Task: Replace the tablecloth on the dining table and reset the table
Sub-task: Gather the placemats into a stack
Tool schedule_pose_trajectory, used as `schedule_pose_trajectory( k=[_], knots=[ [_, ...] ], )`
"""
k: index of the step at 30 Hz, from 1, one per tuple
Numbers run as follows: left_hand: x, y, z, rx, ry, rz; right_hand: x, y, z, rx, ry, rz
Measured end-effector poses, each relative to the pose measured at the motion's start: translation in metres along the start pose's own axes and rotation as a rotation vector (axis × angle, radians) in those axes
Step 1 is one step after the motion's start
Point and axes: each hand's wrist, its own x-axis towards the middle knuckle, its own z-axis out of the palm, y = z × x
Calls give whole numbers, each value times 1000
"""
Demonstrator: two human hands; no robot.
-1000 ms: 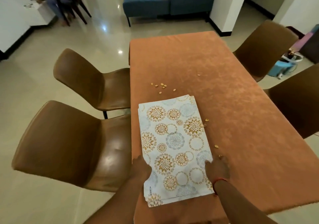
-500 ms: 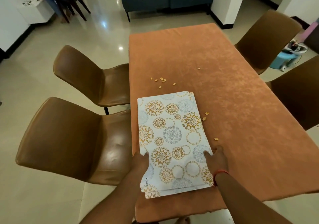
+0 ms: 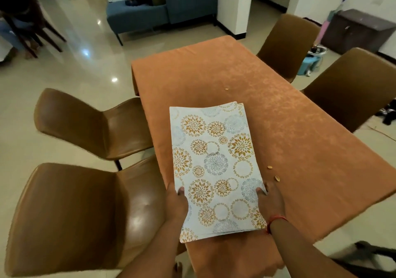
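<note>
An orange tablecloth point(image 3: 267, 110) covers the dining table. A stack of white placemats point(image 3: 214, 160) with gold and grey floral circles is lifted off the cloth at the near left corner, its far end raised. My left hand point(image 3: 176, 202) grips the stack's left edge, thumb on top. My right hand point(image 3: 270, 198), with a red thread at the wrist, grips the right edge the same way. A few seed shells point(image 3: 272, 172) lie on the cloth to the right of the stack, and one more shell point(image 3: 226, 89) lies farther up the table.
Two brown chairs point(image 3: 85, 127) point(image 3: 68, 217) stand along the table's left side and two more point(image 3: 289, 44) point(image 3: 353, 89) on the right. A blue sofa point(image 3: 150, 12), a white pillar point(image 3: 233, 3) and a dark cabinet point(image 3: 355, 31) lie beyond.
Both hands have closed on the placemat stack's edges and lifted it off the cloth toward me. The cluster of shells beyond the stack is now hidden behind it.
</note>
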Motion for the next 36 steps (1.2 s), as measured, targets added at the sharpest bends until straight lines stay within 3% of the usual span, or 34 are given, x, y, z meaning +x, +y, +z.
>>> schedule_pose_trajectory(
  k=[8, 14, 19, 23, 30, 36],
  knots=[
    [54, 16, -16, 42, -307, 180, -75, -3, 26, 189, 332, 131],
    [17, 24, 13, 152, -559, 333, -160, 35, 5, 263, 604, 260],
    [-96, 15, 63, 232, -923, 540, -291, 96, -42, 363, 955, 435],
    [-176, -6, 71, 250, -1122, 637, -387, 132, -44, 455, 1151, 530],
    [-332, -71, 25, 344, -1346, 852, -570, 197, -19, 610, 1415, 598],
    [-471, -164, -49, 407, -1482, 846, -753, 254, -1, 593, 1507, 674]
  ],
)
